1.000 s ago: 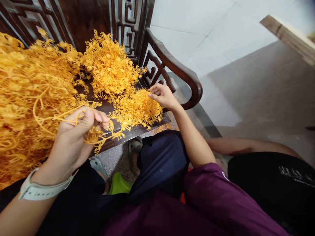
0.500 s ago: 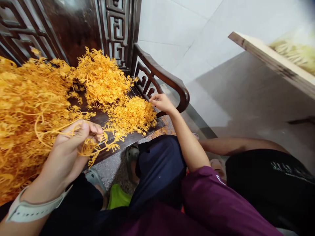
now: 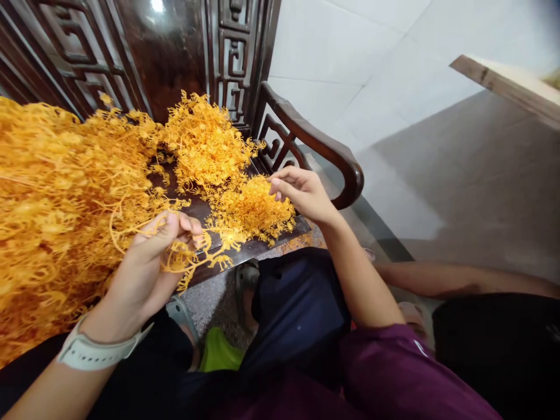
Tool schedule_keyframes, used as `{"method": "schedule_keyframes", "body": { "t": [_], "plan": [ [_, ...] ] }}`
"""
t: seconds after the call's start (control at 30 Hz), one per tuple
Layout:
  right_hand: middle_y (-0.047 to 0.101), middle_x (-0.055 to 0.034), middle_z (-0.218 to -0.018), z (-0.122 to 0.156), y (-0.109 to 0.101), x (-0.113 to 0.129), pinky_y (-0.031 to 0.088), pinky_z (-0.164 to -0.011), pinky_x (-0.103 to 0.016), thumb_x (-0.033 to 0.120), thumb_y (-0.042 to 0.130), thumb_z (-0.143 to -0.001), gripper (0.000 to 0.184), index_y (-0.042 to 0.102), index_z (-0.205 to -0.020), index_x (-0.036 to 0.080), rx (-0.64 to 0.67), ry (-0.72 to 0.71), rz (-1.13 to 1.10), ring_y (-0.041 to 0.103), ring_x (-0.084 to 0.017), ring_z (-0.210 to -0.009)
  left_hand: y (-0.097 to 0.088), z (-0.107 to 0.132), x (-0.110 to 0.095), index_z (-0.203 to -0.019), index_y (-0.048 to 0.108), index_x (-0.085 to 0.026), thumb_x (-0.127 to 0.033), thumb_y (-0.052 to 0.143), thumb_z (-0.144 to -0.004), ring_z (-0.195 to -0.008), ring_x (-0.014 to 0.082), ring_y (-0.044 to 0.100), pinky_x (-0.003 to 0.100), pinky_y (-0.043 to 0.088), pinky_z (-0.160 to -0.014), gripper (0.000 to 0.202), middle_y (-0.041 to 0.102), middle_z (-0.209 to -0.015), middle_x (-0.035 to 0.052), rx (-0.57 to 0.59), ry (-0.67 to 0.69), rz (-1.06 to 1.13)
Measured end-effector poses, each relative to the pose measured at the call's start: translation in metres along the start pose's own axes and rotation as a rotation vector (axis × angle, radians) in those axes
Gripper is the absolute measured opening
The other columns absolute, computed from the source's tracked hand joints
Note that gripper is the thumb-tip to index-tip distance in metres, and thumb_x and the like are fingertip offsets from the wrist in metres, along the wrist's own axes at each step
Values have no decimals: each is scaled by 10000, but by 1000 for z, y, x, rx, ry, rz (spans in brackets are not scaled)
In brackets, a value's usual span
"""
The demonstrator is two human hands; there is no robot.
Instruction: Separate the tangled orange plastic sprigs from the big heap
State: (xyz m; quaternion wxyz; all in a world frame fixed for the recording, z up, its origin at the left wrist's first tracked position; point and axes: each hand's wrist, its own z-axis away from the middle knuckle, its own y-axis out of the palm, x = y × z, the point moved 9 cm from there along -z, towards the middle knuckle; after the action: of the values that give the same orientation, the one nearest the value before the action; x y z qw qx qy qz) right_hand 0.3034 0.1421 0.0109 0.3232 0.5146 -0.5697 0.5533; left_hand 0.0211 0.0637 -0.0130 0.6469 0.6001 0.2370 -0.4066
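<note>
My left hand (image 3: 160,251) is closed on an orange-yellow plastic sprue (image 3: 212,256), a thin branching stem with small spidery flower-shaped pieces. Its loose end points right, over the front edge of the bench. Over the small heap of loose flower pieces (image 3: 258,213) hovers my right hand (image 3: 301,192), with fingers bent and a little apart; nothing shows between them. Behind it rises a second heap (image 3: 207,146) of the same orange pieces. A large tangled pile of sprues (image 3: 56,216) fills the left side, close beside my left hand.
The dark carved wooden bench (image 3: 301,224) has a curved armrest (image 3: 324,137) just beyond my right hand. Another person's arm (image 3: 464,279) extends in from the right. A wooden board edge (image 3: 503,87) juts out at upper right. Something bright green (image 3: 221,350) lies on the floor.
The view has swung left, so everything sits further right. My right hand has moved from the bench's armrest side to above the small heap. The left hand keeps hold of the sprue.
</note>
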Motion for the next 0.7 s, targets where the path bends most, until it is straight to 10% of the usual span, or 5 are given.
{"method": "schedule_keyframes", "body": {
  "t": [0.27, 0.7],
  "plan": [
    [743, -23, -942, 31, 110, 46, 529, -784, -275, 511, 797, -1034, 353, 770, -1066, 161, 434, -15, -192, 640, -121, -825, 9, 5, -11, -840, 810, -182, -355, 875, -974, -920, 153, 726, 206, 596, -881, 229, 790, -943, 46, 191, 141, -99],
    [636, 21, -626, 16, 89, 30, 411, -552, -258, 508, 910, -927, 383, 758, -808, 178, 57, 75, -481, 531, -84, -545, 33, 20, -11, -943, 781, -218, -232, 684, -1106, -928, 197, 693, 336, 533, -880, 190, 742, -929, 43, 393, 311, -465]
  ]
}}
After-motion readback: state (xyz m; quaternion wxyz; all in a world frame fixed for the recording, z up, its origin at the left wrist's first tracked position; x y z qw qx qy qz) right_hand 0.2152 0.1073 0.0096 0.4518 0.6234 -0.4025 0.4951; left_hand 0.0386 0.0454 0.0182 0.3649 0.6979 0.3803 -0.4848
